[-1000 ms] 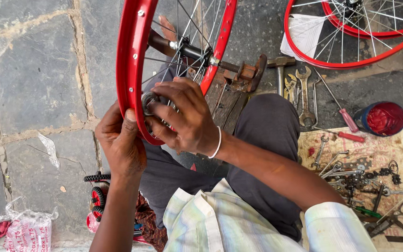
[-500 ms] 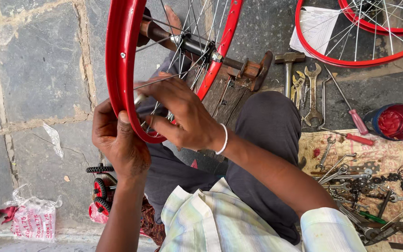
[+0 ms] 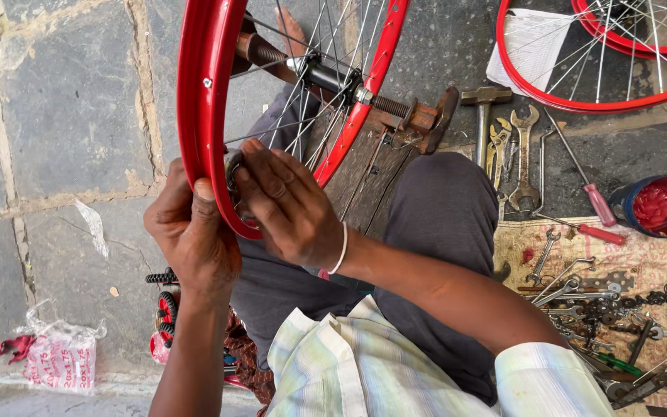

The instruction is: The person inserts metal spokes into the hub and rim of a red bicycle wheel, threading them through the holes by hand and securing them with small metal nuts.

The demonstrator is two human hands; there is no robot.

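Item: red wheel rim [image 3: 198, 100], upright over the seated person's lap, hub and spokes [image 3: 326, 77] behind. Left hand [image 3: 194, 235] clasps the rim's lower edge, thumb on its face. Right hand [image 3: 287, 205] fingers pinched at the inner rim, apparently on 1 small part, hidden. Nearby: hammer [image 3: 484, 100], 2 spanners [image 3: 523, 154].

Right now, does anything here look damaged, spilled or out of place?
Nothing looks damaged. The red rim stands upright between both hands. Wrenches and small metal parts lie loosely scattered on the ground beside the person.
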